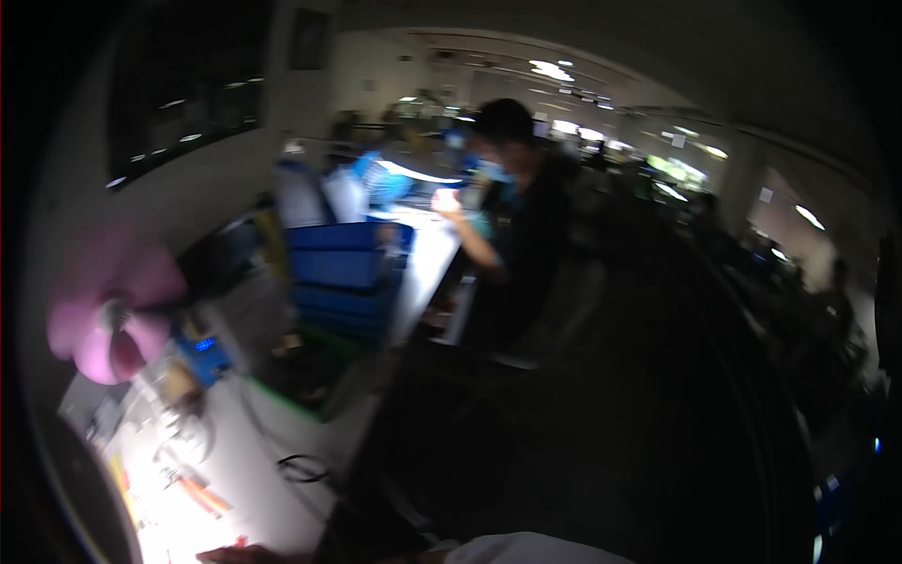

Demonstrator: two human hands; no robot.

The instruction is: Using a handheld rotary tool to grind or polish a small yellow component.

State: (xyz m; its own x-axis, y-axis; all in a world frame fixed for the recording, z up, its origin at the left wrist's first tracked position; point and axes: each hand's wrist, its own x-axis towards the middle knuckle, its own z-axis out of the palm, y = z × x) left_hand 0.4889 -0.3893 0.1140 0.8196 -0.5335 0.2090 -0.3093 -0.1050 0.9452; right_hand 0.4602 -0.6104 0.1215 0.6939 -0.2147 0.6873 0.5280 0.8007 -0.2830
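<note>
Only a small part of my right hand (240,556) shows at the lower edge, dark against the glaring white bench top (268,503). Its forearm runs in from the right, where a pale sleeve (536,548) shows. A small red thing touches or lies just behind the hand; blur hides what it is, and whether the fingers hold anything. Farther up the bench lie orange-handled tools (202,496), possibly pliers, apart from the hand. My left hand is out of view.
A pink fan (117,320) and a blue box with a lit display (202,355) stand at the left. Beyond are a green-rimmed tray (319,409), stacked blue bins (338,268) and a black cable loop (303,468). A masked co-worker (512,207) sits under a lamp.
</note>
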